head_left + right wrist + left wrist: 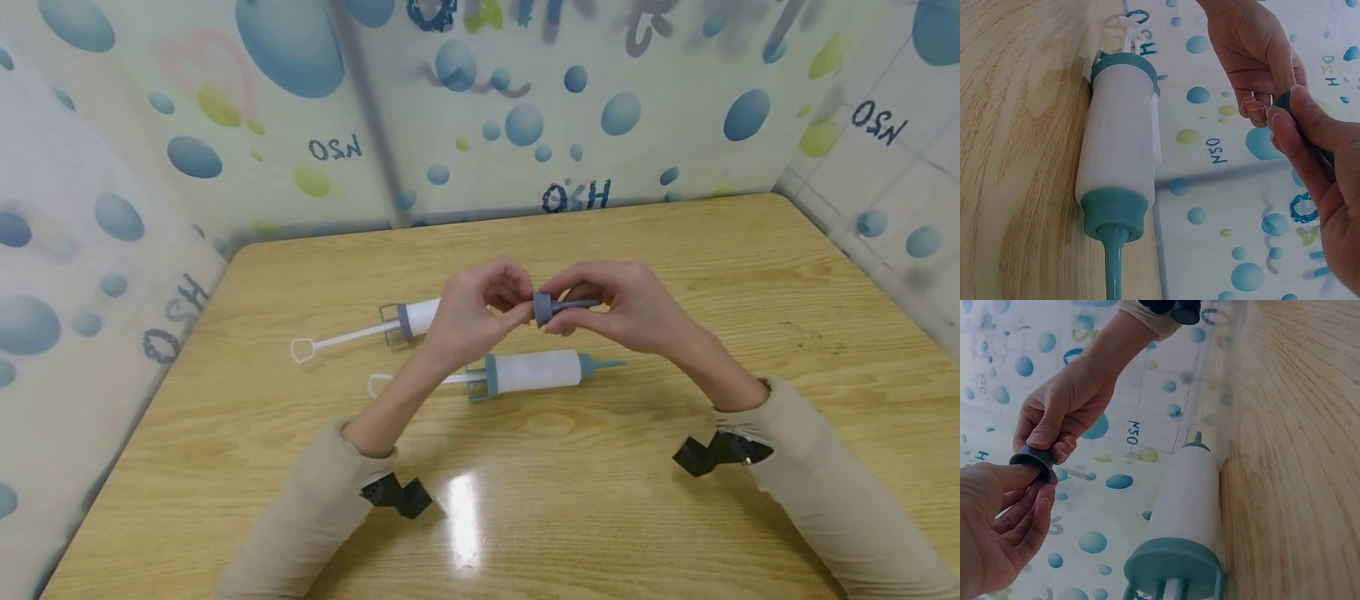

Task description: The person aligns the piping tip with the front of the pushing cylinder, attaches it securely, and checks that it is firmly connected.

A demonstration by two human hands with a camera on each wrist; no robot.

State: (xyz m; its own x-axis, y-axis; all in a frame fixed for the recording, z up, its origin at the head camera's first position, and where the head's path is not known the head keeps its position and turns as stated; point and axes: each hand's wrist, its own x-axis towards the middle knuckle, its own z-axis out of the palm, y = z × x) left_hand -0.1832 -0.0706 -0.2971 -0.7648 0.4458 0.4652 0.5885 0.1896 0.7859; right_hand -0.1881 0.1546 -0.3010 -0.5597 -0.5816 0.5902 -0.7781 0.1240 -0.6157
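Note:
Both hands hold a dark grey nozzle cap (pixel 542 309) with a tapered tip, above the table. My left hand (pixel 476 310) pinches the rim of its wide end; in the left wrist view one finger reaches into the opening of the cap (pixel 1040 455). My right hand (pixel 626 307) grips the cap from the tip side between thumb and fingers. Below the hands lies a white-barrelled syringe with teal ends (pixel 538 371), its nozzle pointing right. A second syringe with a grey collar (pixel 422 317) lies behind it, its front end hidden by the left hand.
Both syringes lie on a wooden table (pixel 570 517), their white looped plunger handles (pixel 303 350) to the left. Walls covered with blue and green bubble prints (pixel 480 108) stand behind and at both sides. A black wrist camera (pixel 396 493) sits on each sleeve.

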